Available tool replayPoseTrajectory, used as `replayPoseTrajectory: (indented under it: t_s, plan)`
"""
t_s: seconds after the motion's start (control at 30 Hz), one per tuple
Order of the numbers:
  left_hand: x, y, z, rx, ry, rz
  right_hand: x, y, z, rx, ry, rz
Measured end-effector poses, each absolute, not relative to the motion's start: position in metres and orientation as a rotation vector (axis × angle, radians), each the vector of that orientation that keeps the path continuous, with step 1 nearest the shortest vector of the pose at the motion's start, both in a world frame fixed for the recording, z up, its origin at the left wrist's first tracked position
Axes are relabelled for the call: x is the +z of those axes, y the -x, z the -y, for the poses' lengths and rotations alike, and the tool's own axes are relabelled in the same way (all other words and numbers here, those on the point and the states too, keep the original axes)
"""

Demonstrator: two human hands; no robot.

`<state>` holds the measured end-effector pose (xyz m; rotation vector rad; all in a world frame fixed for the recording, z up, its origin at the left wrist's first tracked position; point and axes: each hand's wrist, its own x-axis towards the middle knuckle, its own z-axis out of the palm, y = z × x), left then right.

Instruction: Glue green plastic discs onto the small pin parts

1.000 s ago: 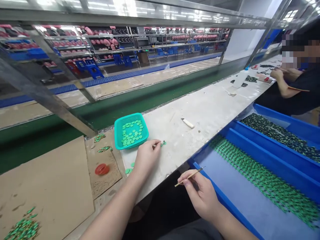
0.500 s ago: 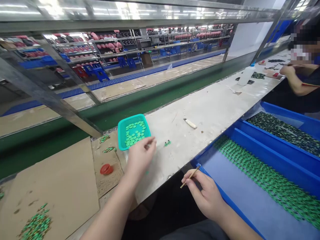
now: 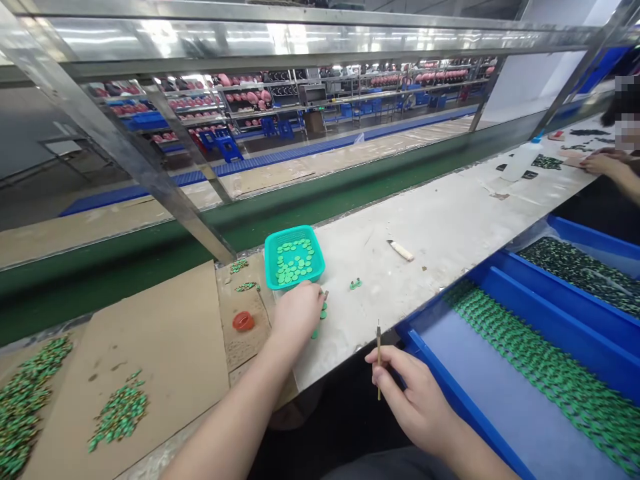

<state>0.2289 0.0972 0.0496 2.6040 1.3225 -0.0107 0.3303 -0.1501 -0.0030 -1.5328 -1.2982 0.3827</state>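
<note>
My left hand [image 3: 300, 310] is over the white table by the front edge of the turquoise basket [image 3: 271, 280], its fingers pinched together. A small brownish bit shows at the fingertips, but what they grip is unclear. Just under and beside those fingers lie several green discs [image 3: 323, 312]. Inside the basket are many more flat green discs [image 3: 295, 270]. Held upright in my right hand [image 3: 413, 387] is a thin wooden stick [image 3: 379, 360] with a dark, finely pointed tip. Two small green pieces with dark tops [image 3: 355, 284] stand on the table between the hands and the knife.
A white-handled knife [image 3: 401, 251] lies farther back. Left are a red cup [image 3: 243, 321] and green-gold piles [image 3: 120, 408] on cardboard [image 3: 175, 333]. Blue trays [image 3: 493, 283] with green pieces [image 3: 540, 360] flank my right. A bottle [image 3: 515, 163] and another person's hands [image 3: 603, 162] are far right.
The view has shifted left. My left hand has moved down from the basket's front corner to the discs on the table. The stick in my right hand has turned from slanted to upright.
</note>
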Motion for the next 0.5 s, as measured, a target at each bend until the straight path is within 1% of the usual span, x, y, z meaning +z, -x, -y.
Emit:
replayPoseTrajectory:
  t_s: [0.1,0.2,0.27,0.4,0.5]
  plan:
    - [0.049,-0.230,-0.097,0.022,-2.601,-1.321,0.000,-0.326,0.152,0.384,1.538,1.311]
    - [0.053,-0.204,-0.093,0.134,-2.549,-1.310,0.002,-0.322,0.153,0.388,1.530,1.340]
    - [0.054,-0.165,-0.087,0.191,-2.483,-1.297,0.001,-0.318,0.154,0.416,1.514,1.359]
    - [0.047,-0.071,-0.065,0.140,-2.339,-1.240,-0.002,-0.307,0.154,0.527,1.482,1.315]
    - [0.036,-0.029,-0.047,0.210,-2.286,-1.217,0.000,-0.298,0.142,0.592,1.434,1.305]
